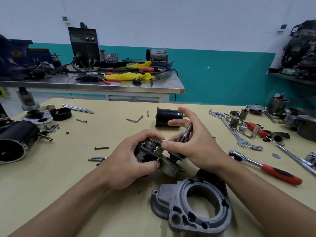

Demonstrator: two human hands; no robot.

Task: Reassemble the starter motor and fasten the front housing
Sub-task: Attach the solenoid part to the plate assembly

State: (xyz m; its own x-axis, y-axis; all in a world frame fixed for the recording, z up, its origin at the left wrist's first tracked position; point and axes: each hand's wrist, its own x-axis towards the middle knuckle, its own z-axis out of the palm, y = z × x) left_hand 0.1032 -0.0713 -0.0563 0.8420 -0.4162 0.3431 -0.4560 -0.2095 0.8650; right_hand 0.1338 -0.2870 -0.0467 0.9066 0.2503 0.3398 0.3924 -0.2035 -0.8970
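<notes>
left hand: we are wrapping it round the dark, greasy motor assembly, fingers curled over the top and thumb pressing the near side. It is working just beyond the front housing, towards that housing's left.
right hand: we are pinching the same motor assembly from the other side. The thumb is lying on a dull metal piece at the middle, the lower fingers are curling round the base of the shaft, and the forefinger is reaching out loosely above it. This hand is hovering directly beyond the front housing.
motor assembly: we are holding it between both hands, low over the table, with its shaft tilting up and away from the front housing. Whether its lower edge is touching the table we cannot tell.
front housing: the grey cast part is lying on the table nearest to us, its large round opening facing up.
black cylinder: it is lying on its side well beyond the front housing, behind our fingers.
ratchet: it is lying to the right of the front housing, apart from it, showing its red-and-black handle.
long wrench: it is lying farther right and beyond the front housing, with sockets standing near it.
loose bolts: they are lying left of and beyond the front housing, with a black screw just past them.
</notes>
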